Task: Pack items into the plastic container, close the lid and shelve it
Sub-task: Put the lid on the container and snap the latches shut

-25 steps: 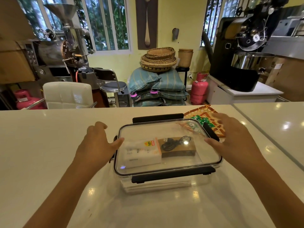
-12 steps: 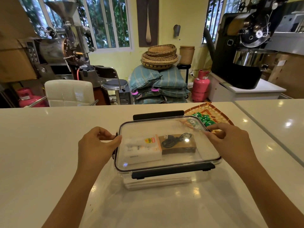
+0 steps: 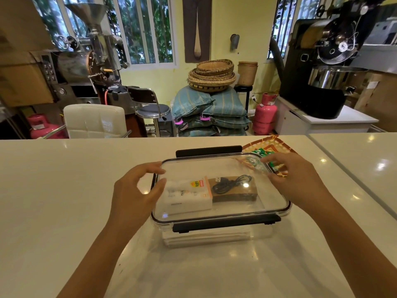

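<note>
At centre of white surface point(image 3: 64, 190): clear plastic container point(image 3: 214, 237), clear lid point(image 3: 225, 168) sitting on top. Long black latch at 6 o'clock edge point(image 3: 225, 225) and one at 12 o'clock edge point(image 3: 208, 150) both flipped out, not snapped down. Inside, seen through lid: white box point(image 3: 187, 195) with orange-yellow label at 9 o'clock side, brown cardboard pack point(image 3: 235, 191) with coiled black cable point(image 3: 231, 183) touching it at 3 o'clock side. Left hand point(image 3: 135, 190) at lid's 9 o'clock edge, fingers curled loosely, thumb and fingertips parted around the short-side latch; actual contact hard to tell. Right hand point(image 3: 298, 181) at 2 o'clock corner of lid, fingers part-curled over the rim, gripping nothing loose. Just beyond that corner, at 1 o'clock: patterned woven tray point(image 3: 268, 144) with green wrapped sweets point(image 3: 261, 152), partly hidden by right hand.
</note>
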